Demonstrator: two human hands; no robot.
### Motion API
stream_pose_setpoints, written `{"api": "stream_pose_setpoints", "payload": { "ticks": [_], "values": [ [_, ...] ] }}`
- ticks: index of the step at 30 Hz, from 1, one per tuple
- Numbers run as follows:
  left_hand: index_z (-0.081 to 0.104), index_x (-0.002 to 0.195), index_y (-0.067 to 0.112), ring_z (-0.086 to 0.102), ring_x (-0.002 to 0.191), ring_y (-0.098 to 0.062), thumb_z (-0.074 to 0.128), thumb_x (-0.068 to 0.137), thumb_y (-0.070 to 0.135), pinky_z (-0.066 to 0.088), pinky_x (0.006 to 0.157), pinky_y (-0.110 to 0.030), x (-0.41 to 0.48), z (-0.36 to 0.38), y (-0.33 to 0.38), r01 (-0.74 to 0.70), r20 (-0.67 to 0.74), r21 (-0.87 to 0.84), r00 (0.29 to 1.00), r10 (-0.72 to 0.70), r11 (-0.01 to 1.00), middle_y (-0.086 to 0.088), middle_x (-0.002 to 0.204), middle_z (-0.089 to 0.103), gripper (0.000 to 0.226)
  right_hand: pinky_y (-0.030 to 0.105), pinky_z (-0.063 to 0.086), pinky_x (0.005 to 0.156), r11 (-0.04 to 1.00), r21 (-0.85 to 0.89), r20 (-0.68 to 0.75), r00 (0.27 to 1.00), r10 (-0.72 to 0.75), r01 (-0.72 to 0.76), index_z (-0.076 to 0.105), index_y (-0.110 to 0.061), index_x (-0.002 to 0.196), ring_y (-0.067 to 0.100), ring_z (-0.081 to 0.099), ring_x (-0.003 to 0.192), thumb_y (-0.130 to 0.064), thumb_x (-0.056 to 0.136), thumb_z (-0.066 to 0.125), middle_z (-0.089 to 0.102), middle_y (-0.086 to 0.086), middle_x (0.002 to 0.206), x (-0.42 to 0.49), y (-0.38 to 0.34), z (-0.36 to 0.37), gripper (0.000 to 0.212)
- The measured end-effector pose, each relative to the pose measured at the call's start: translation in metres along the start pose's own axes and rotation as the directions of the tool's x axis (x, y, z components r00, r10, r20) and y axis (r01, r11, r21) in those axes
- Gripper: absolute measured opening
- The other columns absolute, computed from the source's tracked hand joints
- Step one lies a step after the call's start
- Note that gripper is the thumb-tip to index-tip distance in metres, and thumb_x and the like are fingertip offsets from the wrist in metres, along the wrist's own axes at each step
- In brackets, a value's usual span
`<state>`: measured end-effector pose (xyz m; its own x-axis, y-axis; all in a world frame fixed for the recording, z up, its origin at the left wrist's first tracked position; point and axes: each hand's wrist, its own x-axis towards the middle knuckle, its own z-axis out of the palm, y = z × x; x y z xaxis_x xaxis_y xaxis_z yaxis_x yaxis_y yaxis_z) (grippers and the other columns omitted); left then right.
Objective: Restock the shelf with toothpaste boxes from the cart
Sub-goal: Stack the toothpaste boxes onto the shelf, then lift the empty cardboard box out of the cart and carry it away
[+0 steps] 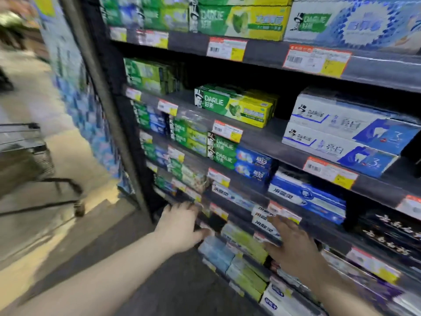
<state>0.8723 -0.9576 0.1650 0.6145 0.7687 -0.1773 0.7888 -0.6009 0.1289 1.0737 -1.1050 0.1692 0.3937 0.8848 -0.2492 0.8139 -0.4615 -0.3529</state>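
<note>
L hand (182,226) reaches in w/ fingers (189,207) spread and fairly straight, holding nothing. Its tips sit at a low lip of the shelf (262,136), far below and a bit left of the green-yellow Darlie box (234,106); too blurred to tell if they touch.

R hand (293,245) is flat and open too, fingers fanned, nothing gripped. It is over box fronts far below and slightly right of the Darlie box. Its fingertips are at a white box (262,217) and a red-yellow tag; contact not clear. Between the two hands, below the Darlie box, pale blue boxes (216,252) and light-green boxes (246,242) sit packed side by side on low tiers.

Toothpaste boxes (227,156) fill the shelf tier by tier.
- The Darlie box lies lengthwise on a dark board, w/ bare board to its right.
- Further right of it is a stack of two white-blue boxes (341,133).
- Left of it and further back are green boxes (148,76).
- Lower right of it are blue-white boxes (307,199), then dark boxes (387,231) w/ pale script.
- Above it is a tier of bigger green-yellow packs (239,19).

Price tags (227,131) line each board's front edge.

A grey post (102,92) stands left of the Darlie box, at the shelf's end. The cart (27,153), wire-sided, is well left of and lower than the Darlie box. It stands out on the floor (79,236), apart from both hands; contents too blurred to read.
</note>
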Motion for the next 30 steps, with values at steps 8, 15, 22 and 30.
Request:
{"api": "stream_pose_setpoints", "payload": {
  "ticks": [8,15,22,30],
  "values": [
    [0.033,0.139,0.025,0.037,0.131,-0.023,0.046,0.083,0.062,0.027,0.111,-0.046,-0.033,0.017,-0.129,0.241,0.027,-0.053,0.97,-0.24,0.969,0.0,0.14,0.042,0.069,0.041,0.022,0.114,0.993,0.027,0.143,0.982,-0.121,0.118,0.02,-0.035,0.144,0.015,0.016,0.142,-0.048,0.087,0.051,0.018,-0.011,0.154,0.045,-0.107,0.041,0.066],
    [0.027,0.143,0.024,0.033,0.135,-0.024,0.043,0.085,0.062,0.024,0.113,-0.044,-0.078,0.025,-0.294,0.427,0.088,-0.104,0.903,-0.42,0.898,-0.002,0.148,0.034,0.072,0.026,0.035,0.103,0.966,-0.002,0.277,0.929,-0.247,0.258,0.021,-0.031,0.144,0.012,0.035,0.134,-0.047,0.088,0.052,0.028,-0.008,0.15,0.094,-0.266,0.095,0.067],
    [0.03,0.141,0.024,0.039,0.13,-0.022,0.042,0.083,0.065,0.034,0.105,-0.041,-0.125,0.019,-0.454,0.598,0.103,-0.109,0.801,-0.59,0.794,0.0,0.143,0.041,0.072,0.038,0.024,0.114,0.922,-0.052,0.36,0.868,-0.342,0.385,0.019,-0.037,0.144,0.015,0.017,0.142,-0.056,0.085,0.05,0.02,-0.011,0.154,0.142,-0.418,0.159,0.07],
    [0.034,0.138,0.028,0.041,0.128,-0.021,0.043,0.082,0.066,0.034,0.104,-0.042,-0.133,0.033,-0.557,0.704,0.152,-0.161,0.71,-0.688,0.692,0.002,0.138,0.043,0.069,0.044,0.028,0.112,0.802,-0.144,0.379,0.781,-0.496,0.579,0.023,-0.033,0.144,0.017,0.022,0.141,-0.052,0.085,0.052,0.025,-0.009,0.152,0.206,-0.549,0.208,0.069]
  ]
}}
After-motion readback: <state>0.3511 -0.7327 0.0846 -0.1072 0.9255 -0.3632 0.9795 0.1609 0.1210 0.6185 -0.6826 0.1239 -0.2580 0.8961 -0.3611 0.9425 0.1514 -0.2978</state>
